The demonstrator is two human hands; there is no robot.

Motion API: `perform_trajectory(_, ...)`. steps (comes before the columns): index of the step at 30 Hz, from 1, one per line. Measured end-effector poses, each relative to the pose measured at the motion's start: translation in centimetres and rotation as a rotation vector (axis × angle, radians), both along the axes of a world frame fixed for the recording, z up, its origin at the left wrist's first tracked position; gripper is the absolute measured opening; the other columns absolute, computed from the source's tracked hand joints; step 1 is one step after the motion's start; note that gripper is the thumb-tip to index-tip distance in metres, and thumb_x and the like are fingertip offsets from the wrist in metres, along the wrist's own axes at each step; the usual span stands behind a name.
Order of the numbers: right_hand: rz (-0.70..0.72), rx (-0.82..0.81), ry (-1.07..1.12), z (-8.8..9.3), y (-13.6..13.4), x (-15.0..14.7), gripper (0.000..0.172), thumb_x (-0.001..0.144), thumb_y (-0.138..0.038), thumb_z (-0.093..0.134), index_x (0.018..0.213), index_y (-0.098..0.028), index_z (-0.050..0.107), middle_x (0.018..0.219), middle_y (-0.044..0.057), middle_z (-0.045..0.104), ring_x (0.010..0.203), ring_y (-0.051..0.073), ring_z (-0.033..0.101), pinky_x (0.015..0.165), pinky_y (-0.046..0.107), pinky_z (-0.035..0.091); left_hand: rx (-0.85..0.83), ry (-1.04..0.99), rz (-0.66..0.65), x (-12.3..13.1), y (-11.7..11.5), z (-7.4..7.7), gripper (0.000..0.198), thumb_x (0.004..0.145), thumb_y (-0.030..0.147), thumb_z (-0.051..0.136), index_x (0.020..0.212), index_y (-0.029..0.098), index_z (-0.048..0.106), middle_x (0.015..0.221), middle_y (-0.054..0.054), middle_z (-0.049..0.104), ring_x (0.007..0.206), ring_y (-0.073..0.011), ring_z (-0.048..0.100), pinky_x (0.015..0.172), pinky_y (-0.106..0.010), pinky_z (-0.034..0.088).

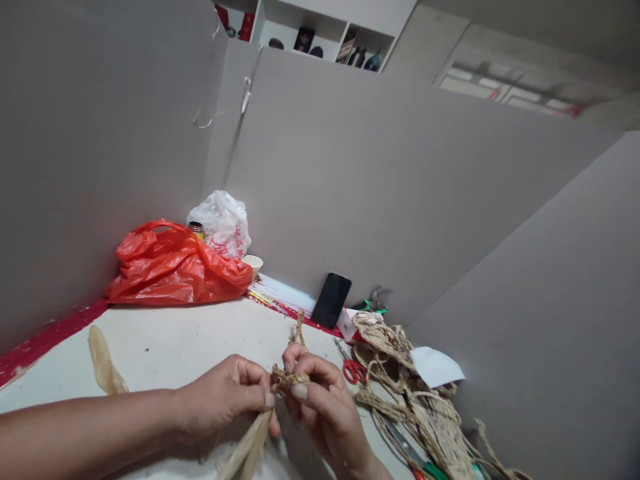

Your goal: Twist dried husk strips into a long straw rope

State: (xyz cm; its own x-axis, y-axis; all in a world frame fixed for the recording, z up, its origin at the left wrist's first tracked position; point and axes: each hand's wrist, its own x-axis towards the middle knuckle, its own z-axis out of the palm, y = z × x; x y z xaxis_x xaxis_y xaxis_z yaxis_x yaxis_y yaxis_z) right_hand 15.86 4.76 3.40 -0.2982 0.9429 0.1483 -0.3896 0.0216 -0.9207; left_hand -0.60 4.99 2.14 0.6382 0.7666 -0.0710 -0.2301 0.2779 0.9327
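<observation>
My left hand (pixel 235 393) is closed, its thumb and fingers pinching near the top of a pale tan strip of fibre (pixel 250 443) that hangs down toward me. Against it, my right hand (pixel 320 403) pinches a small bunched piece of braided straw cord (pixel 285 379). A thin end of that cord sticks up beyond the right fingertips. Both hands nearly meet above the white table; the exact join between strip and cord is hidden by my fingers. To the left lies a loose pale tan piece (pixel 106 360), partly behind my left forearm.
Coiled straw cord (pixel 435 420) is heaped at the right, with red-handled scissors (pixel 353 371) beside it. Along the back are a black phone (pixel 332 300), pliers (pixel 375 301), a red plastic bag (pixel 180 270), a white bag (pixel 223 220) and a small cup (pixel 253 265). Grey partitions enclose the table (pixel 170 340).
</observation>
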Motion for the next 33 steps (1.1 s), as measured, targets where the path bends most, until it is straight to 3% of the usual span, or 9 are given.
perform_trajectory(3,-0.002,-0.084,0.089,-0.1,-0.3,-0.1,0.011,0.059,-0.021,0.072,0.059,-0.016,0.061,0.077,0.0,0.051,0.045,0.006,0.043,0.038,0.019,0.032,0.196,0.014,0.178,0.2,-0.4,0.2,0.019,0.074,0.025,0.059,0.058,0.015,0.064,0.084,-0.008,0.067,0.082,-0.0182,0.059,0.08,-0.033,0.042)
perform_trajectory(5,0.005,-0.16,0.125,-0.2,-0.3,-0.1,0.012,0.06,-0.022,0.073,0.061,-0.016,0.062,0.073,0.0,0.055,0.044,0.007,0.045,0.036,0.018,0.031,0.358,0.063,0.279,-0.1,-0.5,0.2,0.021,0.076,0.025,0.057,0.059,0.016,0.065,0.094,-0.009,0.066,0.105,-0.0235,0.053,0.093,-0.038,0.037)
perform_trajectory(8,-0.027,-0.305,0.233,-0.3,-0.3,-0.5,0.015,0.06,-0.022,0.075,0.063,-0.016,0.062,0.061,-0.002,0.055,0.044,0.007,0.045,0.038,0.017,0.032,0.548,0.222,0.38,-0.6,-0.2,-0.1,0.019,0.079,0.024,0.054,0.065,0.018,0.066,0.087,-0.008,0.067,0.12,-0.0256,0.044,0.099,-0.042,0.033)
perform_trajectory(11,-0.074,-0.482,0.366,-0.5,-0.2,-1.0,0.018,0.058,-0.019,0.077,0.064,-0.016,0.06,0.06,-0.003,0.058,0.042,0.004,0.042,0.038,0.015,0.032,0.78,0.353,0.413,-1.1,0.0,-0.5,0.02,0.082,0.022,0.05,0.07,0.019,0.064,0.082,-0.007,0.067,0.116,-0.0239,0.048,0.098,-0.039,0.036)
perform_trajectory(14,-0.068,-0.655,0.403,-0.8,0.1,-1.4,0.021,0.056,-0.018,0.078,0.067,-0.013,0.062,0.059,-0.003,0.059,0.038,0.002,0.038,0.034,0.013,0.028,1.047,0.403,0.324,-1.4,0.4,-0.8,0.021,0.086,0.017,0.043,0.083,0.018,0.064,0.095,-0.009,0.065,0.107,-0.0195,0.055,0.096,-0.034,0.041)
perform_trajectory(20,-0.114,-0.725,0.39,-1.4,0.2,-1.4,0.016,0.058,-0.013,0.075,0.068,-0.009,0.063,0.054,-0.002,0.057,0.038,0.003,0.044,0.035,0.013,0.034,1.485,0.533,0.262,-1.7,1.3,-1.9,0.022,0.087,0.012,0.039,0.099,0.012,0.057,0.118,-0.016,0.057,0.101,-0.0176,0.057,0.086,-0.032,0.05)
perform_trajectory(25,-0.131,-0.726,0.366,-1.5,-0.1,-1.2,0.014,0.065,-0.015,0.071,0.074,-0.007,0.066,0.062,0.002,0.063,0.045,0.006,0.053,0.042,0.015,0.045,1.644,0.73,0.299,-1.7,1.4,-2.5,0.025,0.088,0.012,0.035,0.105,0.01,0.054,0.122,-0.019,0.054,0.087,-0.017,0.059,0.073,-0.032,0.053)
perform_trajectory(30,-0.071,-0.629,0.39,-1.3,-0.2,-1.4,0.015,0.066,-0.016,0.07,0.079,-0.009,0.068,0.071,0.003,0.066,0.05,0.007,0.055,0.047,0.017,0.048,1.704,0.897,0.246,-1.7,1.2,-2.5,0.022,0.088,0.011,0.037,0.096,0.009,0.057,0.104,-0.015,0.061,0.081,-0.0182,0.057,0.07,-0.033,0.053)
perform_trajectory(33,-0.051,-0.519,0.248,-1.7,-0.1,-1.3,0.019,0.065,-0.014,0.071,0.084,-0.01,0.068,0.066,0.003,0.065,0.051,0.008,0.055,0.047,0.017,0.047,1.695,0.94,0.196,-1.6,1.3,-2.8,0.021,0.087,0.011,0.039,0.094,0.009,0.058,0.095,-0.013,0.061,0.079,-0.0189,0.056,0.069,-0.033,0.052)
